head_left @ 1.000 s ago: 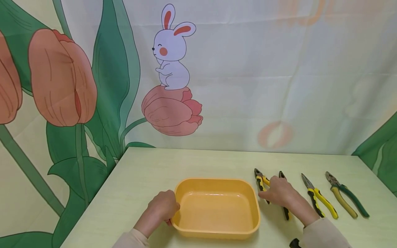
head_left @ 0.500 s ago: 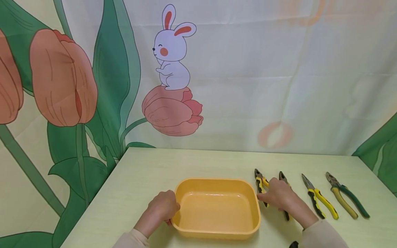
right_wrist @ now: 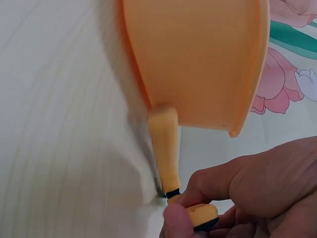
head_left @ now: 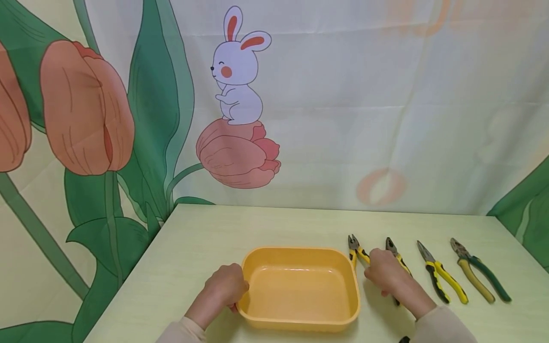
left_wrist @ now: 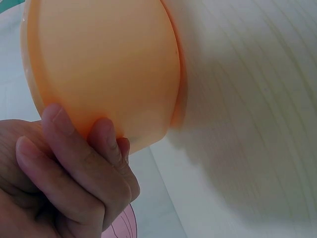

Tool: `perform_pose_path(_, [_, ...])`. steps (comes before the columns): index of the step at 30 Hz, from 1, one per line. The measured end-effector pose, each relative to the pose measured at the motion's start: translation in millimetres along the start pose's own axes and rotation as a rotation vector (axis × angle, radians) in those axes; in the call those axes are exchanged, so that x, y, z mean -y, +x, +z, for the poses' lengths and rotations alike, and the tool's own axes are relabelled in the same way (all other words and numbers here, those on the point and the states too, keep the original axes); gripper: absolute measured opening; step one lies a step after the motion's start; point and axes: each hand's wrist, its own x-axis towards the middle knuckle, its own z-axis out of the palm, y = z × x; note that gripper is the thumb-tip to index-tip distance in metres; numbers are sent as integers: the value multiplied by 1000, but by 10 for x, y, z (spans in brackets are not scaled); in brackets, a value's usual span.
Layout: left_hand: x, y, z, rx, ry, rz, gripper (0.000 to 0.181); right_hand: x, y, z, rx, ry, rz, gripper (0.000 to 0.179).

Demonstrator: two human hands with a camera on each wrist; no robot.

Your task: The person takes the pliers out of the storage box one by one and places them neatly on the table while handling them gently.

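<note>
My left hand (head_left: pixel 225 286) grips the left rim of a yellow-orange plastic tray (head_left: pixel 300 325); in the left wrist view its curled fingers (left_wrist: pixel 84 163) lie against the outer wall. At the tray's right side, my right hand (head_left: pixel 388 275) pinches one handle of a pair of pliers (head_left: pixel 353 243) with yellow-and-black grips. The tool's head points away from me and its handles are spread. In the right wrist view the other handle (right_wrist: pixel 164 148) overlaps the tray's outer wall. Partly hidden under my right hand and forearm lies a second pair of yellow-and-black pliers (head_left: pixel 391 246).
Farther right on the pale table (head_left: pixel 257 224) lie needle-nose pliers (head_left: pixel 437 274) with yellow-and-black handles and pliers (head_left: pixel 476 271) with green and tan handles. A black object (head_left: pixel 404 339) shows at the bottom edge. Behind the table hangs a printed cloth (head_left: pixel 317 119).
The pliers at my right hand have turned and shifted slightly left, their handles now spread beside the tray. My right hand has drawn slightly right. Left hand and tray stay put.
</note>
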Motion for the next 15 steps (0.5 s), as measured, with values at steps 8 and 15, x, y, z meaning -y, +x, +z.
perform_pose_path(8, [-3,6,2,6,-8,-9,21,11,8,4,9,-38,16,16])
perform_pose_path(15, [3,18,5,6,-5,-9,21,-64,-22,68,-32,-87,-6,20])
